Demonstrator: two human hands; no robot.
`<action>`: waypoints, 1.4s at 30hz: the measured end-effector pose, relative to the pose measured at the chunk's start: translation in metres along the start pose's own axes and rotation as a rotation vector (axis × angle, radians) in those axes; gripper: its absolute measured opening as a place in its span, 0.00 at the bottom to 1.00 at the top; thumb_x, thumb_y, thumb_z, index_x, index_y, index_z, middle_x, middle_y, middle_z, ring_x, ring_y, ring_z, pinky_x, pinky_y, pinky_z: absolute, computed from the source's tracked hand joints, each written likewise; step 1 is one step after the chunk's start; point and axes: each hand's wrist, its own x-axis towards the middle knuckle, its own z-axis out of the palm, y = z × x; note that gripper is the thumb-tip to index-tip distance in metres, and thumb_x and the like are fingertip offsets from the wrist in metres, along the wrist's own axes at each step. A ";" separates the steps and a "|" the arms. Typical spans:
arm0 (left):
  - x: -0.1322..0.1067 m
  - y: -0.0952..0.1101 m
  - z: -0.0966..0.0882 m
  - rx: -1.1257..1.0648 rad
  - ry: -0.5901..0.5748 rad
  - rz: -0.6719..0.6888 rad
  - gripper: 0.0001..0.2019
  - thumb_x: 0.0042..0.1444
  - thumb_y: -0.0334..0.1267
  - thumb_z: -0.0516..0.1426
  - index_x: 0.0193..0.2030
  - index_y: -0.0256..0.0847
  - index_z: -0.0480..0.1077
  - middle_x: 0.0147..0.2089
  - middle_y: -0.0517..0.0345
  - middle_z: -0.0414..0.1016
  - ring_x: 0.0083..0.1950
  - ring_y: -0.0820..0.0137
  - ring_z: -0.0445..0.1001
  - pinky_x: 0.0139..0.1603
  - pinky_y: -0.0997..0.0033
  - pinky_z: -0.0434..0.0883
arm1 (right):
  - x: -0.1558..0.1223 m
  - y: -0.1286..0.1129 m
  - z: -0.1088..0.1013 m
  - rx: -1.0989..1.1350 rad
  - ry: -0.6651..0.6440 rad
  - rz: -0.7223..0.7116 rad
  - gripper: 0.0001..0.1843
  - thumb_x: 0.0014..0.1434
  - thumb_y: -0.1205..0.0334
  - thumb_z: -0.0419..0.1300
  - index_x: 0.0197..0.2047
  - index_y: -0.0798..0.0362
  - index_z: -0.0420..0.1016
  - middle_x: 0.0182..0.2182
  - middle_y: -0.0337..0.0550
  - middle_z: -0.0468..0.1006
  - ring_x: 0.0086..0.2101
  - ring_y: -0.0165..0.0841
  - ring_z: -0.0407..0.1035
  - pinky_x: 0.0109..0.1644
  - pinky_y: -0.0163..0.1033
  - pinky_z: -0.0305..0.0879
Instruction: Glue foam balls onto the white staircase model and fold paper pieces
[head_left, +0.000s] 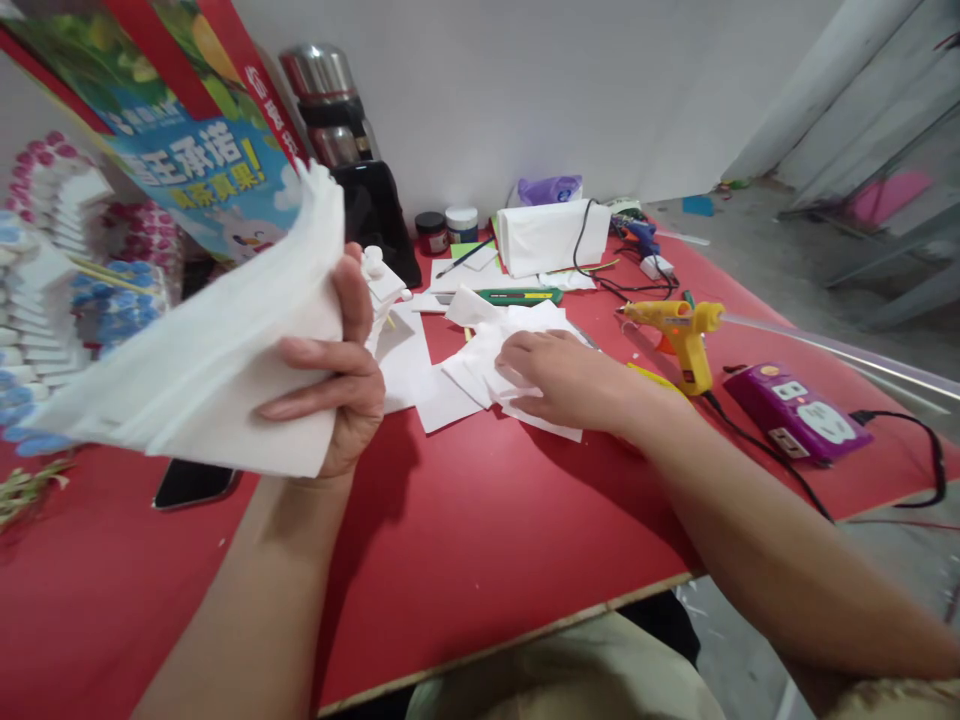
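My left hand point(341, 375) is raised over the red table point(487, 530), its fingers wrapped round a thick stack of white foam sheets point(217, 360) that bends upward to the left. My right hand point(559, 380) lies palm down on a heap of loose white cut pieces point(487, 345) in the middle of the table, fingers curled on a piece. Whether it grips that piece I cannot make out.
A yellow glue gun point(686, 335) stands right of my right hand, its cord running to a purple power strip point(799, 410). A green utility knife point(521, 296), a white box point(551, 235), two small jars point(448, 228) sit behind. A black phone point(195, 483) lies left.
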 end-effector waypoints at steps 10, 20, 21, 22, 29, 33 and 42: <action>0.008 -0.053 -0.019 0.620 0.209 0.115 0.21 0.57 0.29 0.65 0.59 0.35 0.75 0.41 0.48 0.86 0.35 0.62 0.84 0.35 0.70 0.82 | 0.001 0.022 -0.020 0.081 0.320 0.270 0.11 0.61 0.69 0.61 0.46 0.55 0.81 0.44 0.51 0.84 0.41 0.45 0.76 0.40 0.45 0.62; 0.009 -0.063 -0.027 0.833 0.264 -0.052 0.34 0.41 0.29 0.75 0.57 0.35 0.74 0.49 0.38 0.85 0.41 0.50 0.86 0.40 0.54 0.84 | 0.001 0.030 0.004 0.288 0.210 0.432 0.33 0.52 0.37 0.69 0.51 0.52 0.72 0.39 0.47 0.83 0.36 0.43 0.76 0.33 0.41 0.61; 0.009 -0.064 -0.028 0.849 0.284 -0.038 0.34 0.40 0.28 0.75 0.57 0.35 0.75 0.49 0.39 0.85 0.41 0.50 0.86 0.39 0.55 0.84 | 0.001 0.025 0.004 0.243 0.162 0.442 0.35 0.51 0.36 0.69 0.52 0.53 0.72 0.40 0.49 0.83 0.37 0.45 0.76 0.32 0.41 0.60; 0.009 -0.065 -0.028 0.864 0.305 -0.023 0.34 0.39 0.26 0.75 0.56 0.35 0.75 0.48 0.40 0.85 0.41 0.50 0.86 0.39 0.56 0.84 | 0.002 0.020 0.004 0.198 0.121 0.446 0.35 0.52 0.37 0.69 0.53 0.54 0.71 0.40 0.51 0.83 0.37 0.47 0.76 0.31 0.42 0.60; 0.011 -0.066 -0.029 0.840 0.350 -0.012 0.28 0.39 0.26 0.74 0.50 0.33 0.77 0.45 0.39 0.86 0.43 0.46 0.85 0.41 0.50 0.84 | 0.007 0.003 0.015 0.066 0.116 0.394 0.26 0.59 0.49 0.67 0.54 0.58 0.74 0.49 0.60 0.80 0.46 0.54 0.76 0.40 0.47 0.68; 0.012 -0.064 -0.030 0.790 0.351 -0.042 0.26 0.42 0.26 0.73 0.51 0.31 0.77 0.48 0.36 0.85 0.41 0.48 0.85 0.43 0.49 0.84 | 0.009 0.013 0.020 0.141 0.221 0.349 0.10 0.60 0.59 0.65 0.43 0.56 0.78 0.48 0.57 0.78 0.43 0.47 0.76 0.42 0.46 0.68; 0.007 -0.073 -0.024 0.564 0.234 -0.321 0.23 0.56 0.26 0.63 0.59 0.25 0.74 0.56 0.28 0.80 0.55 0.42 0.82 0.57 0.40 0.78 | -0.002 0.022 0.006 0.706 0.978 0.207 0.04 0.60 0.67 0.59 0.36 0.48 0.68 0.45 0.46 0.82 0.49 0.42 0.77 0.52 0.47 0.72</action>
